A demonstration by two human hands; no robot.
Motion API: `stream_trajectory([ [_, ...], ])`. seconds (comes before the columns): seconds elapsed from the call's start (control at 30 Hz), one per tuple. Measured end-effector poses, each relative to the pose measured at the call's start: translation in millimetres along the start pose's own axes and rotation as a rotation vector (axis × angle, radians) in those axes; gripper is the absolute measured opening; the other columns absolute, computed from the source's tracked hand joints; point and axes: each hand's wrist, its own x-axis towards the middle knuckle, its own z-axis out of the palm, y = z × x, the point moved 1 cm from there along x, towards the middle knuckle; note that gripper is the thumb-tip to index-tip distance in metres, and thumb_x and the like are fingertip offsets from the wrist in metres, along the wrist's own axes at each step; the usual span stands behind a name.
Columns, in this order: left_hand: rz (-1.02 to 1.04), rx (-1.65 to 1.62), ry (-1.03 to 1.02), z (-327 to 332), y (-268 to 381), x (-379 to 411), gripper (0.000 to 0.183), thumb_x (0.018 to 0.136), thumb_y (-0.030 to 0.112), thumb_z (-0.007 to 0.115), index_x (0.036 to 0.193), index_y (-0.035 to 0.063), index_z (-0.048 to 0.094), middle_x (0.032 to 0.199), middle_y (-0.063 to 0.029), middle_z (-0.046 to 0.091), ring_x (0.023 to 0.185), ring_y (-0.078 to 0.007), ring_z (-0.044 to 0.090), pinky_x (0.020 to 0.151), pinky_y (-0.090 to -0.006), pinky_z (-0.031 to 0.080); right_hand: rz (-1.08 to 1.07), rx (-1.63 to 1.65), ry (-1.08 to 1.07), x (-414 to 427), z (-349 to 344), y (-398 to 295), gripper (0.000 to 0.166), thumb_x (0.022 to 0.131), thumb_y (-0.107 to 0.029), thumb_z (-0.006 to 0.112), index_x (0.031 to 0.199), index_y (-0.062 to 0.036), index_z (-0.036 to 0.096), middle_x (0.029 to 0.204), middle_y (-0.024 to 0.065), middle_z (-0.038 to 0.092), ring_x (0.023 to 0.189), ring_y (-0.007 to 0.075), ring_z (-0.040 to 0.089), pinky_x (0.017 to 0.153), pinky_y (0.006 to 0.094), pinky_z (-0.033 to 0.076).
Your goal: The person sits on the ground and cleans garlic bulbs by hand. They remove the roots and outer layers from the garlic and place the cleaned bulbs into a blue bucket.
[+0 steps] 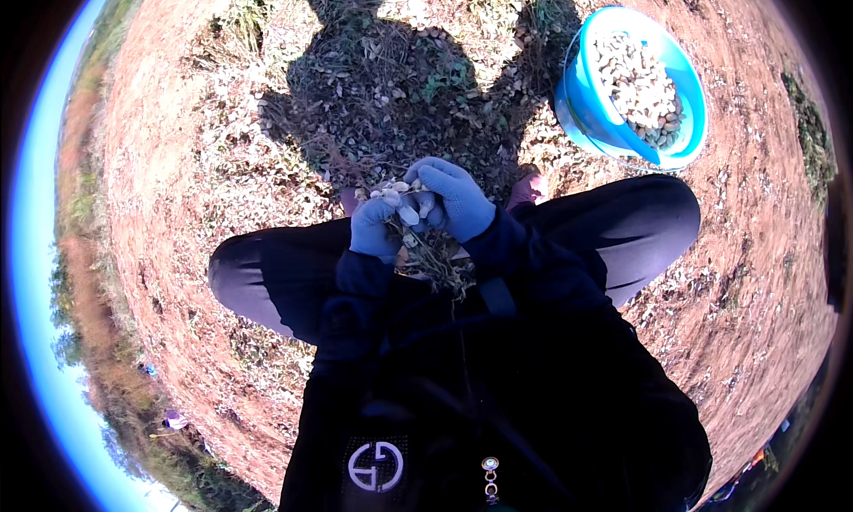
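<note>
My left hand (pixel 374 229), in a pale grey-blue work glove, grips a dried peanut plant (pixel 436 255) near its pod-bearing end. Several pale peanut pods (pixel 406 212) cluster between the two hands. The gloved right hand (pixel 460 195) curls its fingers over pods at the right side of this cluster, close against the left. Withered stems and leaves hang down from the hands towards my lap. Exactly which pods the right fingertips pinch is partly hidden.
A blue plastic bucket (pixel 693 122) with a wire handle, holding many peanut pods (pixel 636 82), stands beyond my right knee, tilted in the view. Crossed legs in dark trousers (pixel 280 272) flank my hands. Heaped dry peanut plants (pixel 386 106) lie ahead, partly in shadow, on reddish soil (pixel 160 199).
</note>
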Motion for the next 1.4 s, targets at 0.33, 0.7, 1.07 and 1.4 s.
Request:
stream_trajectory([
  [0.33, 0.162, 0.234, 0.096, 41, 17, -21, 0.016, 0.08, 0.004, 0.059, 0.096, -0.0011, 0.059, 0.091, -0.0144, 0.066, 0.093, -0.0252, 0.064, 0.089, -0.0374, 0.049, -0.629, 0.58, -0.129, -19, -71, -146, 0.026, 0.095, -0.024, 0.05, 0.104, 0.0, 0.056, 0.074, 0.0021, 0.056, 0.06, 0.0103, 0.051, 0.058, 0.0275, 0.042],
  [0.7, 0.913, 0.352, 0.359, 63, 81, -50, 0.017, 0.087, 0.005, 0.059, 0.1, -0.0061, 0.061, 0.098, -0.0134, 0.065, 0.092, -0.0184, 0.061, 0.085, -0.0294, 0.048, -0.72, 0.457, -0.087, -33, -112, -170, 0.057, 0.089, -0.037, 0.059, 0.124, 0.0054, 0.046, 0.119, 0.0258, 0.056, 0.088, 0.0265, 0.064, 0.072, 0.0348, 0.055],
  [1.07, 0.121, 1.857, 1.888, -96, 214, -319, 0.042, 0.085, 0.04, 0.063, 0.108, 0.0046, 0.066, 0.096, -0.0204, 0.067, 0.087, -0.0307, 0.066, 0.076, -0.0377, 0.053, -0.58, 0.297, 0.282, 5, -124, -149, 0.023, 0.096, -0.024, 0.049, 0.106, -0.0029, 0.051, 0.103, 0.0236, 0.062, 0.075, 0.0256, 0.06, 0.059, 0.0308, 0.049],
  [1.4, 0.694, 1.515, 1.232, -63, 197, -249, 0.029, 0.094, 0.023, 0.058, 0.11, -0.0009, 0.062, 0.098, -0.0115, 0.068, 0.083, -0.0146, 0.059, 0.074, -0.0268, 0.047, -0.204, 0.282, 0.616, 69, -157, -79, 0.019, 0.095, -0.025, 0.051, 0.1, -0.0072, 0.054, 0.088, 0.0105, 0.065, 0.066, 0.0196, 0.062, 0.055, 0.0291, 0.052],
])
